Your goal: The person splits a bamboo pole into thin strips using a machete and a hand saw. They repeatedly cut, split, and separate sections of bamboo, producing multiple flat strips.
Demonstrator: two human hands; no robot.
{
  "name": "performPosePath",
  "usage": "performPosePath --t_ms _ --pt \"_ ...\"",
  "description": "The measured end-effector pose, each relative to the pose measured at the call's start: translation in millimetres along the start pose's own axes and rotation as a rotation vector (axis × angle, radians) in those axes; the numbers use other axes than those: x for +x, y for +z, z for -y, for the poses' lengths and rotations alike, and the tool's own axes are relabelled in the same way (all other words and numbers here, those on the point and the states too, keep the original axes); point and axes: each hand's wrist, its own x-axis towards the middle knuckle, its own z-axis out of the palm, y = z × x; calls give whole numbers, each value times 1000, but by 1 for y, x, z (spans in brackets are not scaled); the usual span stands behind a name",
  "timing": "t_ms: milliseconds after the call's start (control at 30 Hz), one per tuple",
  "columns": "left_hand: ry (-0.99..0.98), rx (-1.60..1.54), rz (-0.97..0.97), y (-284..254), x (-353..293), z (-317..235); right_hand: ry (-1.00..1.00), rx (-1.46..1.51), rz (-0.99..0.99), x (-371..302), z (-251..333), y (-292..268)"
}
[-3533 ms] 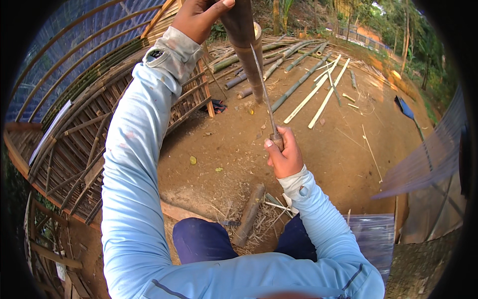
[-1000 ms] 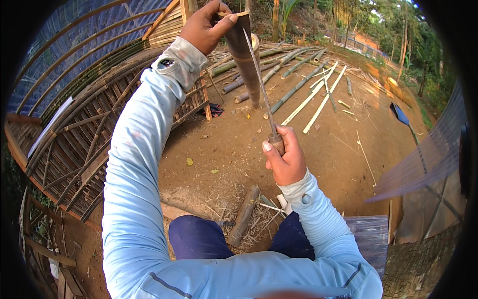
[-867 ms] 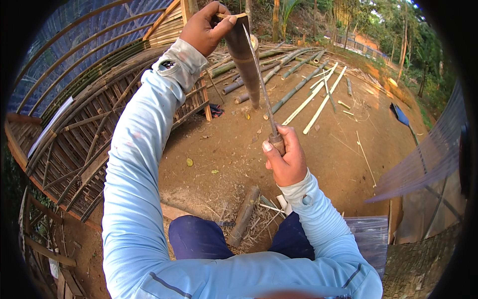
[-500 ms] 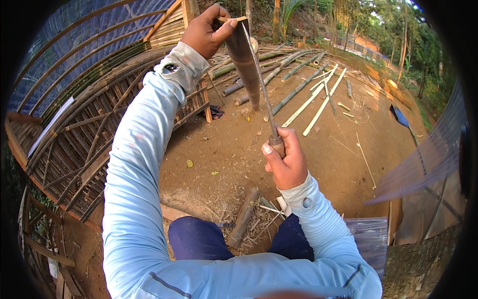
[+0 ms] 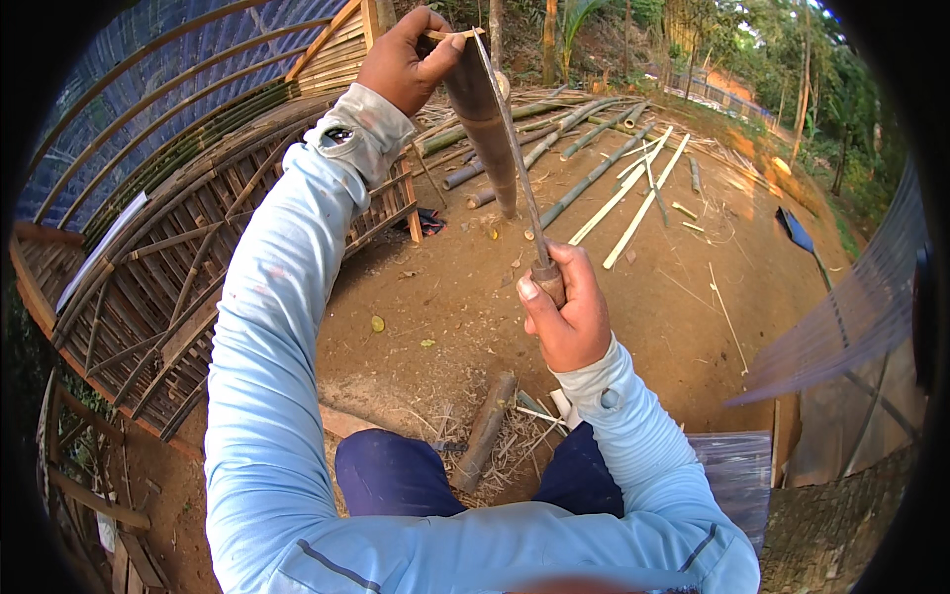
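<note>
My left hand [image 5: 414, 61] grips the top end of a dark split bamboo piece [image 5: 483, 124], thumb over its pale cut edge. The bamboo stands nearly upright, its lower end down by the bare soil. In my right hand [image 5: 569, 309] is a long, narrow knife [image 5: 512, 148], held by its brown wooden handle with the fingers wrapped round it. The blade slants up and away along the bamboo's right side, and its tip reaches the upper right corner of the bamboo.
A short log [image 5: 485, 432] lies among shavings between my knees. Farther off, bamboo poles [image 5: 594, 181] and pale split strips [image 5: 648, 203] are spread on the ground. A slatted bamboo structure [image 5: 168, 287] stands at left, a blue-bladed tool [image 5: 794, 230] at right.
The knife tip has shifted slightly up and left to the bamboo's top corner. My right hand has moved a little; my left hand keeps its hold.
</note>
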Motion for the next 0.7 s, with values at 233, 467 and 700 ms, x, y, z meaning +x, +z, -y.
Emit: performPosePath --t_ms 233,467,700 --pt "28 110 -33 0 0 -5 -40 17 1 2 -1 1" --pt "16 66 -54 2 0 -2 -86 -14 -9 3 -5 0" --pt "-44 -67 -7 4 -2 1 -139 -70 -6 8 -3 -1"
